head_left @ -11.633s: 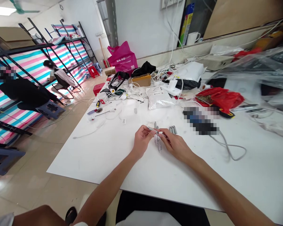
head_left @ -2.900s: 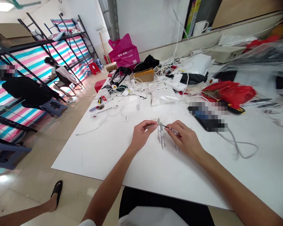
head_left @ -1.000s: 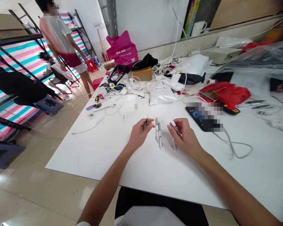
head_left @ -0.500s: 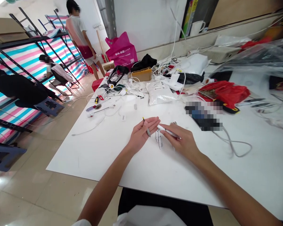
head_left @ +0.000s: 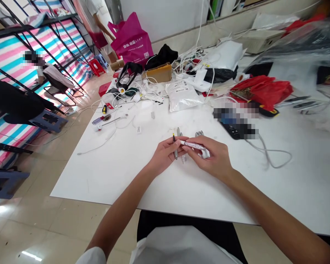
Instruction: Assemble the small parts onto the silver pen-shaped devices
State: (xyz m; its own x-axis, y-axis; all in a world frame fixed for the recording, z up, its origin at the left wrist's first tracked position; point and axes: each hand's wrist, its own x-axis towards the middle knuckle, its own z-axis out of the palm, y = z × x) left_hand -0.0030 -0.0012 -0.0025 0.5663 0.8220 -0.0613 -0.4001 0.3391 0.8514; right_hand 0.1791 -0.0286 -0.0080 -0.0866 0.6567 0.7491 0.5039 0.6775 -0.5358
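The left hand (head_left: pixel 163 157) and the right hand (head_left: pixel 210 154) are drawn in close together above the white desk (head_left: pixel 99 176), neither spread, their fingertips almost meeting. The left hand pinches a slim grey pen (head_left: pixel 175 149) between thumb and fingers, holding it nearly upright with its dark tip pointing away. The right hand pinches a white pen-shaped piece (head_left: pixel 194 145) crosswise, its narrow end aimed at the left hand's fingers. The two pieces are held just apart, not touching as far as can be seen. Just beyond the hands, more grey pens (head_left: pixel 178 132) and a small cluster of silver pieces (head_left: pixel 199 133) lie on the desk. Compared with the moment before, the hands have closed up: they were then well apart, with the left palm open and turned upward.
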